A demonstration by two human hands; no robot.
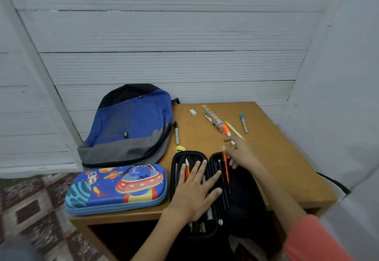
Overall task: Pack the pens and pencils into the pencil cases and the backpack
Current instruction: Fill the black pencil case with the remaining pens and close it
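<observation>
Pens (pixel 244 122) on brown table (pixel 270 150), white walls (pixel 164 35)

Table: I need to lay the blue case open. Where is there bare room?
Bare: the middle, between marker, sharpener and pens; the right side, from blue pen to the table edge. Crowded: the far strip with eraser, ruler and pens; the front, filled by blue case and black case.
</observation>
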